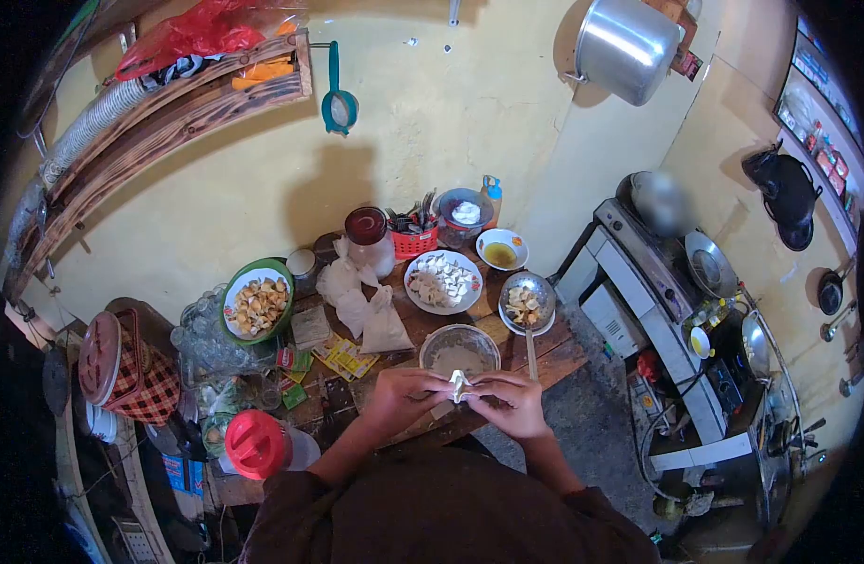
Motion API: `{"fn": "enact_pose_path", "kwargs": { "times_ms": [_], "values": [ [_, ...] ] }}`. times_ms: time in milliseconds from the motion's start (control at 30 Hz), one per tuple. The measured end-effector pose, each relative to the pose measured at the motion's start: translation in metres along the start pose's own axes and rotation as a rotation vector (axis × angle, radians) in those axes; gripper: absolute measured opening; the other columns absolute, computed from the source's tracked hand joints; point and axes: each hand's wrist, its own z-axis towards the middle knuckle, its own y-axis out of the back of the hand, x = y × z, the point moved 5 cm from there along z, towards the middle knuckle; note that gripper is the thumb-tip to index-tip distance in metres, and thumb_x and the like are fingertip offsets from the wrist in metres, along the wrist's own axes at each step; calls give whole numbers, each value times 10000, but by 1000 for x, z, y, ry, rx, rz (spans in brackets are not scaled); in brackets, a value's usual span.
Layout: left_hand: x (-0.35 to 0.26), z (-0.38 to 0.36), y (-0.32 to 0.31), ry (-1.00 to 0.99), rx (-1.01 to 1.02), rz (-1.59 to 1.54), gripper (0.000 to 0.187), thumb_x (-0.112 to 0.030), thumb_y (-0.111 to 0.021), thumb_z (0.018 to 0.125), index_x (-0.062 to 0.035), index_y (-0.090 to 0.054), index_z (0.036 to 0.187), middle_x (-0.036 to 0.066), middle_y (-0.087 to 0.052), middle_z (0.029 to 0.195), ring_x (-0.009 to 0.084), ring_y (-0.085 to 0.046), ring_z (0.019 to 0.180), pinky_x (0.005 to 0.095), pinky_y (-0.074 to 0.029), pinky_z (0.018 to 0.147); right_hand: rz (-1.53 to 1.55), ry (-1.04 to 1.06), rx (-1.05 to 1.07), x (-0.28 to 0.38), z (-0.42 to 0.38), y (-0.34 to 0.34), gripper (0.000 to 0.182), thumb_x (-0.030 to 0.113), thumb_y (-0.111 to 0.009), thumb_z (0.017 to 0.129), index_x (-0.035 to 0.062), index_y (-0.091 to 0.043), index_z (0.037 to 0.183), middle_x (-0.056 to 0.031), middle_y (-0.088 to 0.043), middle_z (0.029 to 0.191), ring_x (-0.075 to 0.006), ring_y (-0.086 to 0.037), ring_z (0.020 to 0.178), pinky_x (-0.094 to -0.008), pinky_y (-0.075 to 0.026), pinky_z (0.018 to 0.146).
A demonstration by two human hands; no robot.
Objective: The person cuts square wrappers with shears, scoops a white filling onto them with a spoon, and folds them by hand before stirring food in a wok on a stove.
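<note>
A small whitish folded piece (pixel 458 385) is pinched between my left hand (pixel 405 399) and my right hand (pixel 509 404), at the near side of a bowl of pale powder or batter (pixel 460 352). Behind that bowl stands a plate of white pieces (pixel 442 282). To its right, a ladle-like strainer (pixel 527 303) with browned pieces rests over a white bowl. Farther left, a green-rimmed bowl (pixel 257 302) holds more browned pieces. The exact nature of the folded piece is too small to tell.
Plastic bags (pixel 385 322), a lidded jar (pixel 370 242), a red cutlery basket (pixel 414 243) and a bowl of yellowish liquid (pixel 501 251) stand on the wooden table. A red-lidded jug (pixel 258 446) is near my left forearm. The stove (pixel 638 258) stands at right.
</note>
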Motion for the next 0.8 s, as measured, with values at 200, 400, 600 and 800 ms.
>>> {"fn": "enact_pose_path", "kwargs": {
  "times_ms": [200,400,600,800],
  "values": [
    [8,0,-9,3,-60,-75,144,-53,-688,724,-42,-644,861,102,-659,837,190,-650,733,284,-520,657,86,-178,-47,-13,-5,-5,185,43,-719,696,26,-543,751,-115,-645,827,-189,-651,752,-274,-519,597],
    [13,11,-17,117,-115,-185,140,-41,-683,742,1,-601,848,83,-634,804,129,-623,740,259,-515,657,129,-238,-157,-31,-7,-5,270,41,-707,713,59,-446,775,-112,-646,814,-189,-648,753,-274,-497,628],
    [41,19,-33,262,-47,-194,163,-73,-668,758,5,-590,879,90,-643,844,131,-640,756,260,-519,678,251,-338,-151,-68,-15,-11,262,31,-700,716,60,-447,780,-103,-640,811,-159,-628,781,-268,-480,673],
    [58,38,-39,225,-42,-196,197,-71,-652,773,3,-571,937,102,-643,865,153,-644,810,270,-527,705,293,-395,-166,-105,-19,-21,263,-57,-645,741,58,-414,794,-70,-575,844,-117,-574,828,-240,-466,708]
  ]
}}
